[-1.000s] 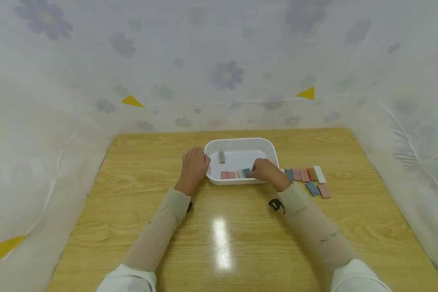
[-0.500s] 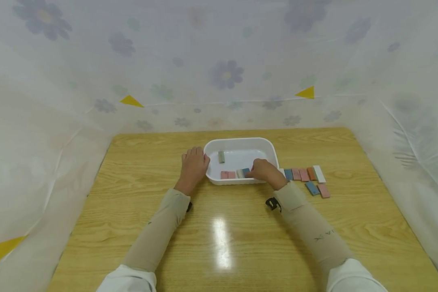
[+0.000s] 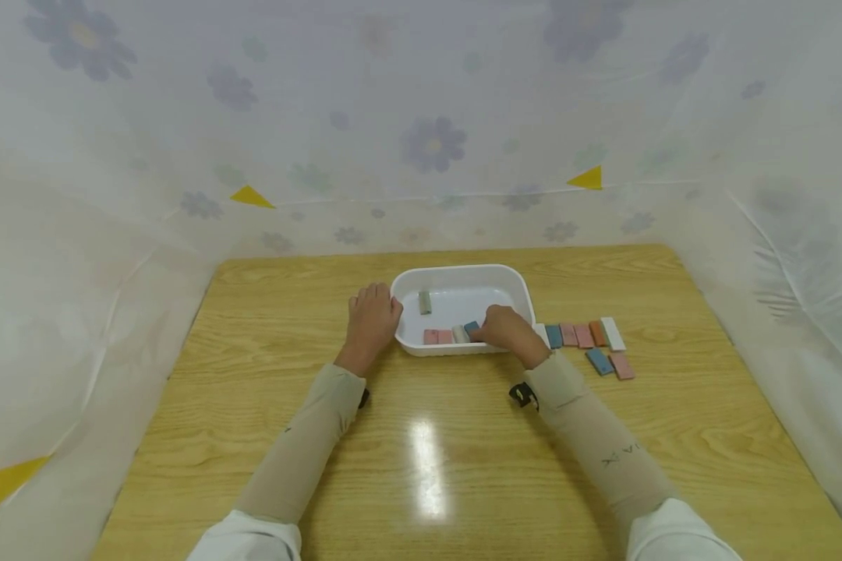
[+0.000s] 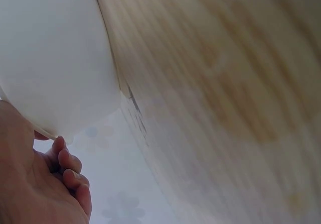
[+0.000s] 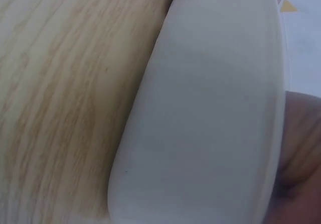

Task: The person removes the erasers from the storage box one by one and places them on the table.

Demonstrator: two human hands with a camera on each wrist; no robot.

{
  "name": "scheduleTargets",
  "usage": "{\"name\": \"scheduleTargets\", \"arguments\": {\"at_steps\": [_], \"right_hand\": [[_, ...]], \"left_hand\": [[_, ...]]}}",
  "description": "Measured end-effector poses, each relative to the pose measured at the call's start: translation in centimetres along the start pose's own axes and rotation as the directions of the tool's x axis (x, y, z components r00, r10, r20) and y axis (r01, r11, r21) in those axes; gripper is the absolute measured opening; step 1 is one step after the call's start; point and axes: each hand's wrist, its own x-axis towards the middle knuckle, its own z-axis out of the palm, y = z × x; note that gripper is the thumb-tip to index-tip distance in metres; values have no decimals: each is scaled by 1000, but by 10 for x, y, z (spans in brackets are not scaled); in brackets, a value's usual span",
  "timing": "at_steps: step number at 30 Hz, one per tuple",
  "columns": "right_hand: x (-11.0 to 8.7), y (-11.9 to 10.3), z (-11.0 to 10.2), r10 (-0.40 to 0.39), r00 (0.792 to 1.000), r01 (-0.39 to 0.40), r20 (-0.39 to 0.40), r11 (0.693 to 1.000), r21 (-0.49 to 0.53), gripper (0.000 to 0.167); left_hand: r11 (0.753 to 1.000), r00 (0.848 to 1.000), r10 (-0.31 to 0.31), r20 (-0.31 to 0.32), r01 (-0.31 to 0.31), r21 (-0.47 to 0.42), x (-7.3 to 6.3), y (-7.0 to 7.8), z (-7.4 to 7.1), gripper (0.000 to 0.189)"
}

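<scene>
My left hand grips the left rim of a white plastic tray; in the left wrist view its curled fingers pinch that rim. My right hand reaches over the tray's near right side, fingertips down on a small blue eraser-like block. A whitish block lies just left of the blue one, with two pink blocks farther left along the near wall. One greenish-grey block lies apart at the tray's left. In the right wrist view the tray wall hides my fingertips.
Right of the tray, a row of pink, blue, orange and white blocks lies on the wooden table. A blue block and a pink block lie nearer me. A flowered curtain surrounds the table.
The blue block under my right fingertips has turned slightly, its top leaning left. My left hand stays on the rim, and the other blocks keep their places.
</scene>
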Motion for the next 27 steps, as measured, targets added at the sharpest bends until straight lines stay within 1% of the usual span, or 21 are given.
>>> {"name": "scheduleTargets", "arguments": {"at_steps": [6,10,17,22,27], "right_hand": [[-2,1,2,13,998,-10,-60,999,43,28],[-7,-1,-2,-8,996,13,-94,999,53,29],[-26,-11,-22,-61,988,76,-143,992,100,27],[-41,-14,-32,-106,977,124,-183,988,88,27],[-52,-20,-41,-114,975,135,-189,986,99,28]], "left_hand": [[1000,1000,-1,10,1,-10,-1,1,-1,21],[1000,1000,4,13,-3,-14,-2,1,-2,21],[1000,1000,14,2,-14,-14,-1,1,-4,20],[1000,1000,15,-3,-15,-11,0,1,-5,21],[1000,1000,8,-6,-8,-3,0,1,-6,21]]}}
